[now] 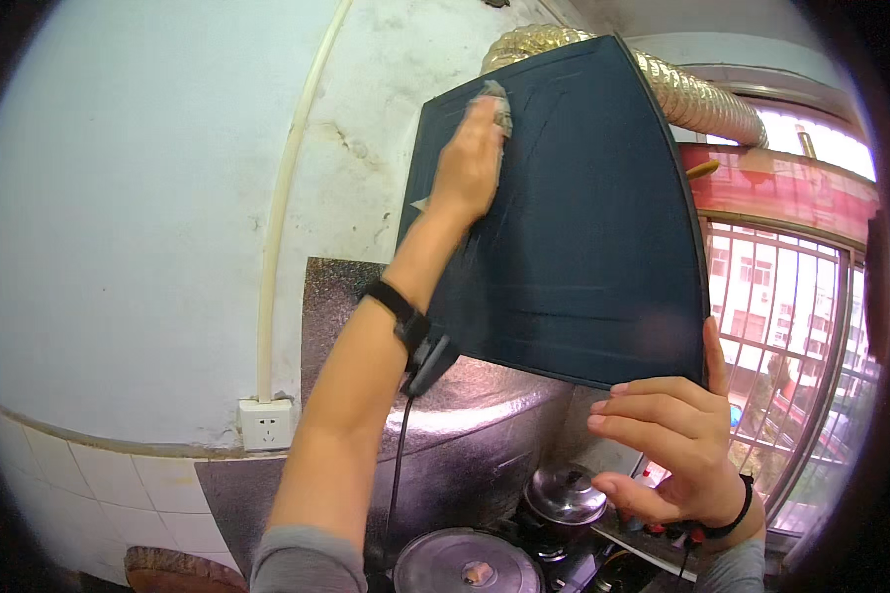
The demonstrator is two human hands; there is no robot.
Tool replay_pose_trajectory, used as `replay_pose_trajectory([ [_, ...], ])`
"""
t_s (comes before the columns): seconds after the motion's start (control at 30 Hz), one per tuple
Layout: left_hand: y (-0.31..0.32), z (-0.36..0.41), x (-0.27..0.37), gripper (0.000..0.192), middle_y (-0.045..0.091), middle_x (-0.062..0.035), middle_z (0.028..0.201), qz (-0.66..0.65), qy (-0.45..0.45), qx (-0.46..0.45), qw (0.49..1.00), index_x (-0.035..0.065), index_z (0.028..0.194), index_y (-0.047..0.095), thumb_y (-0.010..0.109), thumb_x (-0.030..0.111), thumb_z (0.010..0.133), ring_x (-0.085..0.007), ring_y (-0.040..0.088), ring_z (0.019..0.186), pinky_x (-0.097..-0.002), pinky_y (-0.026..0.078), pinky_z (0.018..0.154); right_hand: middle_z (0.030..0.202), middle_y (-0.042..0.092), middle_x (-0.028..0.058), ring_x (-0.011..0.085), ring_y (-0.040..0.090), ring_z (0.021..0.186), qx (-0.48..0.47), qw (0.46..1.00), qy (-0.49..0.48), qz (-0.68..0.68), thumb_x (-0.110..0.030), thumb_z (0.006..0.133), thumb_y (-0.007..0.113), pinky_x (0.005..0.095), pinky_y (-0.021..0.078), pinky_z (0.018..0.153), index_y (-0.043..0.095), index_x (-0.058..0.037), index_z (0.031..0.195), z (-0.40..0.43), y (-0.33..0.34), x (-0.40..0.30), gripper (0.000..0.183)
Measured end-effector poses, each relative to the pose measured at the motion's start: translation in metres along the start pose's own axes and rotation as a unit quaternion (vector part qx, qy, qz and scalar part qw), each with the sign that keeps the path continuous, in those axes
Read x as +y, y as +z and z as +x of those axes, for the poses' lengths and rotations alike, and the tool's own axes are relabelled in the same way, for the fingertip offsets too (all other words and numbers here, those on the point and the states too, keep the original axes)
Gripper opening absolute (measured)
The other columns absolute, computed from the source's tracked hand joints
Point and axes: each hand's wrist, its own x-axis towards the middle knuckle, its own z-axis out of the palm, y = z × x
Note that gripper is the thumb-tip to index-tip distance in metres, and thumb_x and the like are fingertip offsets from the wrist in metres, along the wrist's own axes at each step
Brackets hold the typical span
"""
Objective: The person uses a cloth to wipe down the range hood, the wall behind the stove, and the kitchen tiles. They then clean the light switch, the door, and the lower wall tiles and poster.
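Observation:
My left hand [469, 159] presses a crumpled, greyish cloth [495, 104] against the upper left of a dark panel [578, 215], which looks like the side of a range hood. The cloth is partly hidden under the fingers, and the hand is slightly blurred. At the panel's lower right corner is my right hand [667, 437], its fingers spread, with one finger along the right edge and other fingertips near the bottom edge. It holds nothing that I can see. Faint streaks mark the panel.
Behind the panel runs a foil duct [701, 100] towards the barred window [771, 296]. Below are a large pot lid [463, 567], a smaller metal lid [566, 489] and a foil-like sheet [482, 437] on the wall. A wall socket [265, 425] and a hanging black cable [398, 467] are at left.

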Motion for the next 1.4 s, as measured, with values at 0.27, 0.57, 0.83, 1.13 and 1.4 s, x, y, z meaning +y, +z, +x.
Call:
replay_pose_trajectory([
  [0.27,-0.027,-0.001,-0.068,0.05,0.042,-0.0288,0.142,0.116,-0.183,-0.034,0.976,-0.0074,0.139,0.039,0.031,0.025,0.102,-0.0423,0.039,0.133,-0.0426,0.031,0.112,0.086,0.07,0.0018,0.0187,0.068,0.089,0.012,1.0,0.009,0.024,-0.032,0.074,0.077,0.0585,0.0079,0.118,0.072,-0.0108,0.087,0.003,0.001,-0.006,0.026],
  [0.57,-0.074,-0.175,-0.044,0.045,0.044,-0.0292,0.141,0.149,-0.207,-0.029,0.966,-0.01,0.136,0.043,0.038,0.019,0.101,-0.041,0.041,0.133,-0.0425,0.033,0.111,0.077,0.069,0.0047,0.0202,0.066,0.081,0.047,0.998,-0.015,0.036,-0.018,0.075,0.073,0.0523,0.0167,0.117,0.07,-0.008,0.075,0.003,0.017,-0.009,0.011],
  [0.83,-0.099,-0.257,0.068,0.04,0.059,-0.0274,0.125,0.108,-0.263,-0.119,0.952,-0.0034,0.13,0.054,0.047,0.018,0.098,-0.037,0.058,0.118,-0.0392,0.045,0.1,0.08,0.069,0.0079,0.021,0.066,0.089,0.045,0.999,0.001,0.004,-0.017,0.081,0.071,0.0497,0.0177,0.117,0.069,-0.0065,0.075,-0.005,0.032,-0.013,0.012],
  [1.13,-0.16,-0.391,0.271,0.027,0.065,-0.0068,0.105,-0.18,-0.659,-0.156,0.714,0.0008,0.115,0.061,0.053,0.021,0.1,-0.0108,0.06,0.091,-0.0249,0.047,0.079,0.118,0.061,0.018,0.0331,0.058,0.111,-0.061,0.897,0.228,0.374,-0.019,0.09,0.066,0.0396,0.0438,0.099,0.057,-0.0004,0.122,-0.139,0.102,-0.136,0.038],
  [1.4,-0.142,-0.436,0.438,0.019,0.06,-0.0003,0.079,-0.072,-0.662,-0.146,0.732,0.0029,0.086,0.06,0.061,0.019,0.096,-0.0062,0.054,0.073,-0.022,0.043,0.065,0.122,0.057,0.0063,0.0133,0.054,0.11,-0.1,0.328,0.573,0.745,-0.034,0.1,0.055,0.0272,0.0427,0.094,0.042,-0.0012,0.14,-0.276,0.12,-0.262,0.053],
])
